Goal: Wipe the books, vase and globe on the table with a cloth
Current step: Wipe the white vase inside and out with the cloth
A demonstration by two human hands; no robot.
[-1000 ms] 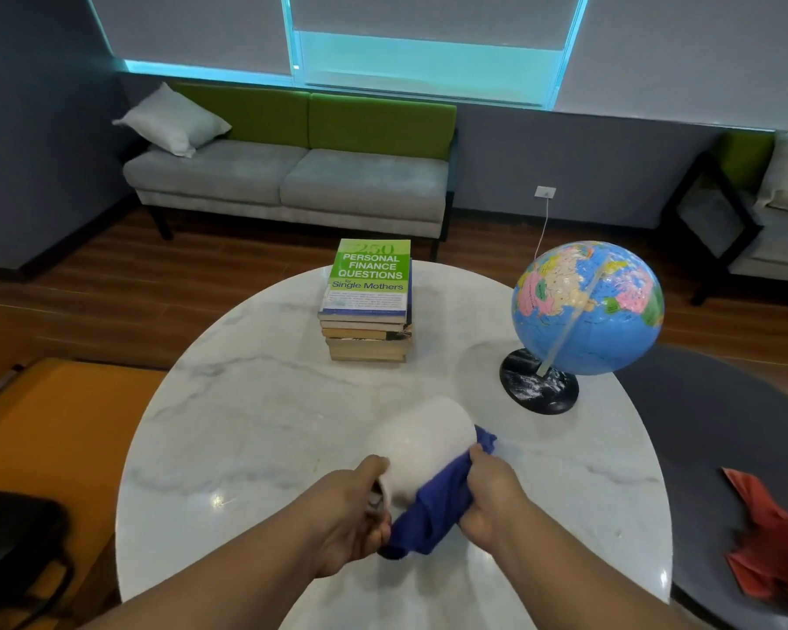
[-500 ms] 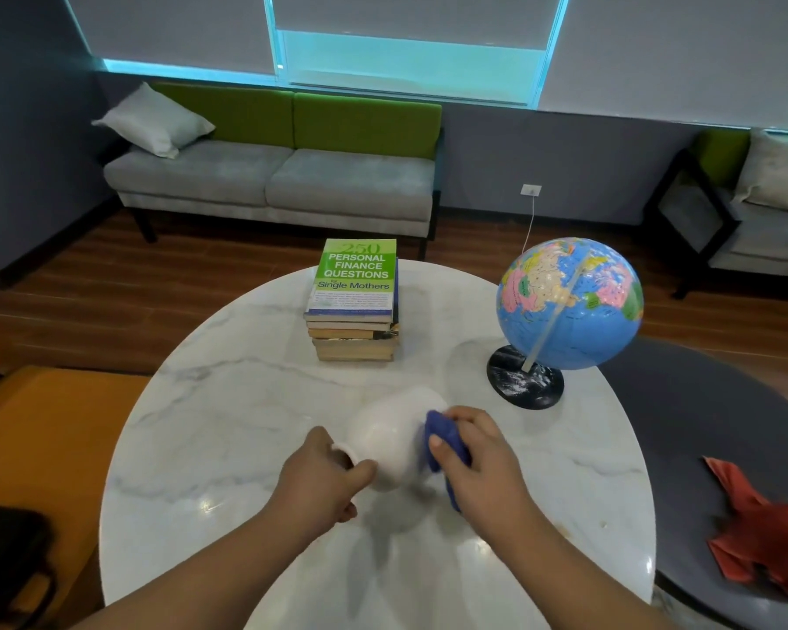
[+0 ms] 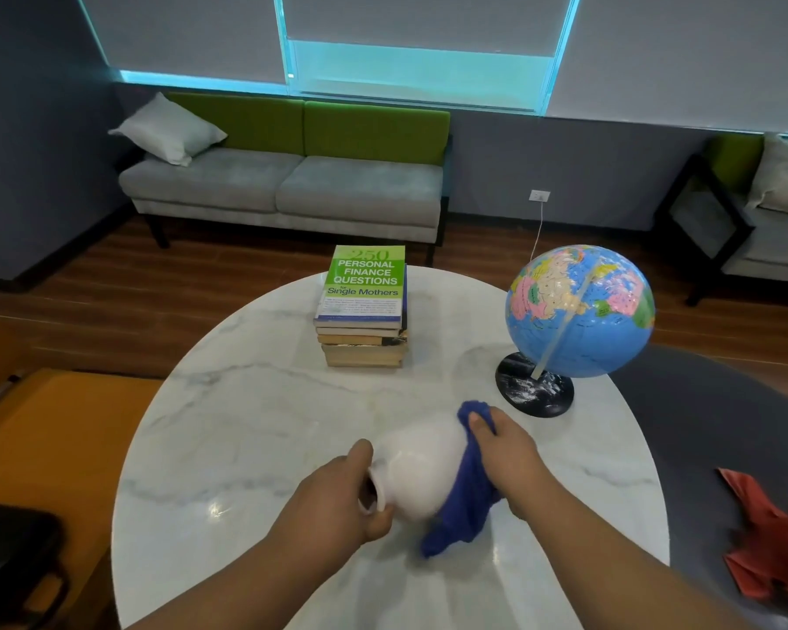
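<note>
Marble round table point(image 3: 246, 425) carries a book stack point(image 3: 365, 320) and a globe point(image 3: 578, 311); a green-backed sofa point(image 3: 292, 188) stands behind. Left hand point(image 3: 333, 497) grips the tilted white vase point(image 3: 424, 466) by its neck, right hand point(image 3: 506, 456) clutches a blue cloth point(image 3: 465, 507) against its side. Vase is blurred, its mouth partly hidden by fingers.

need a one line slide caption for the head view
Wiping the white vase: left hand grips its neck, right hand presses a blue cloth against its side.
</note>
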